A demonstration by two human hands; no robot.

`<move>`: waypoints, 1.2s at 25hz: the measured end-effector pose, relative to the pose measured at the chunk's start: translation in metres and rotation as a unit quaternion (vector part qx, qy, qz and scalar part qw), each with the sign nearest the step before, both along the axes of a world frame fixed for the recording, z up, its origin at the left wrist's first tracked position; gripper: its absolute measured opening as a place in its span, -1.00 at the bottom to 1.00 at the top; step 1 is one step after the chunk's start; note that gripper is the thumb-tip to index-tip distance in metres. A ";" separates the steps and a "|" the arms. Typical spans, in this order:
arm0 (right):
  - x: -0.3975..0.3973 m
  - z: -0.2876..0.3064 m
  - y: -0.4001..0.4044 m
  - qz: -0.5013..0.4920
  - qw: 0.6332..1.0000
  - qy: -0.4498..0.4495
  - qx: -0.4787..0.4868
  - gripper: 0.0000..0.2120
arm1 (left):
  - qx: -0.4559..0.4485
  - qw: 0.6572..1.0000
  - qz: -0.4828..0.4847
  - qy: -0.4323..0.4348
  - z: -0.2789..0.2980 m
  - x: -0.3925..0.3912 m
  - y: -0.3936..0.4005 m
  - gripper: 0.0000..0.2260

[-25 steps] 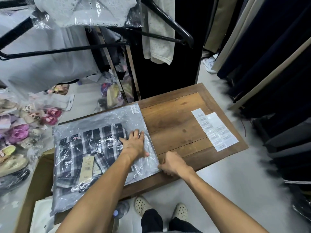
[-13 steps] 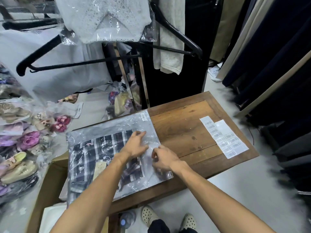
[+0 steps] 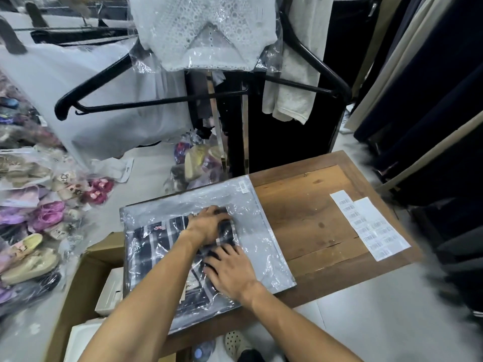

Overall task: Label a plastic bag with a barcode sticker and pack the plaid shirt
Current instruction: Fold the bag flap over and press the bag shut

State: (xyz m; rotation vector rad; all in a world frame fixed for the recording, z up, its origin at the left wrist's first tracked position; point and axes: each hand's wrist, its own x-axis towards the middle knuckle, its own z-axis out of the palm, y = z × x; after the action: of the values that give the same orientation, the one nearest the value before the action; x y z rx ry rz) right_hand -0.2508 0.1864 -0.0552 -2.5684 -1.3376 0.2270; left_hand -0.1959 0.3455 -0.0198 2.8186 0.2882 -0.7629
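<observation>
A clear plastic bag (image 3: 264, 246) lies flat on the left part of a wooden table (image 3: 313, 218). A small barcode sticker (image 3: 244, 186) sits at the bag's far right corner. The dark plaid shirt (image 3: 156, 244) is inside the bag, folded, with a paper tag showing near my forearm. My left hand (image 3: 209, 226) presses down on the shirt's right edge through the plastic, fingers bent. Just nearer me, my right hand (image 3: 230, 270) rests flat on the bag over the shirt, fingers spread. Neither hand grips anything.
Two sheets of barcode stickers (image 3: 371, 226) lie on the table's right side. An open cardboard box (image 3: 86, 283) with white boxes (image 3: 111, 291) stands at the left. Bagged shoes (image 3: 39, 218) pile further left. Black hangers (image 3: 156, 100) and bagged garments hang overhead; dark clothes (image 3: 431, 100) hang on the right.
My right hand left the bag's near right corner and moved onto the bag over the shirt. My left hand slid a little further along the shirt. The view shifted as my head moved.
</observation>
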 end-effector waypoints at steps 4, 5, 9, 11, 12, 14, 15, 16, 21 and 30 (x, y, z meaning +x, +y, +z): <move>0.023 0.004 -0.017 -0.042 0.999 -0.027 -0.002 -0.53 | 0.030 0.999 0.014 0.041 0.009 0.005 -0.003 -0.32; 0.030 0.005 -0.023 -0.051 0.998 -0.037 -0.010 -0.53 | 0.031 0.998 0.026 0.043 0.008 0.005 -0.004 -0.34; 0.061 0.005 -0.058 -0.058 0.995 -0.026 -0.073 -0.48 | 0.014 0.995 0.091 0.029 0.008 -0.001 -0.017 -0.36; 0.080 0.005 -0.074 -0.054 0.993 -0.008 -0.104 -0.41 | -0.014 0.992 0.127 -0.006 0.002 -0.007 -0.028 -0.35; 0.090 0.005 -0.080 -0.047 0.993 0.005 -0.111 -0.40 | -0.039 0.987 0.151 -0.024 -0.001 -0.011 -0.035 -0.35; 0.108 0.005 -0.090 -0.036 0.992 0.055 -0.105 -0.41 | -0.083 0.976 0.195 -0.056 -0.006 -0.023 -0.049 -0.35; 0.117 0.006 -0.096 -0.043 0.991 0.088 -0.094 -0.43 | -0.089 0.972 0.205 -0.069 -0.009 -0.030 -0.056 -0.36; 0.124 0.006 -0.102 -0.058 0.990 0.106 -0.075 -0.43 | -0.085 0.970 0.216 -0.077 -0.010 -0.038 -0.064 -0.36; 0.146 0.002 -0.138 -0.120 0.987 0.081 -0.075 -0.16 | -0.075 0.970 0.227 -0.053 -0.016 -0.063 -0.087 -0.24; 0.159 -0.002 -0.135 -0.118 0.982 0.107 -0.099 -0.22 | -0.081 0.962 0.254 -0.053 -0.013 -0.048 -0.086 -0.23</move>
State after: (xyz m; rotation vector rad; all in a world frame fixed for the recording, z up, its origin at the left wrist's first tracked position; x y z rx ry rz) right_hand -0.0920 0.0513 -0.0576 -2.7395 -0.9675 0.6005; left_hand -0.2443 0.2597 -0.0331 2.4534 0.8466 -0.4894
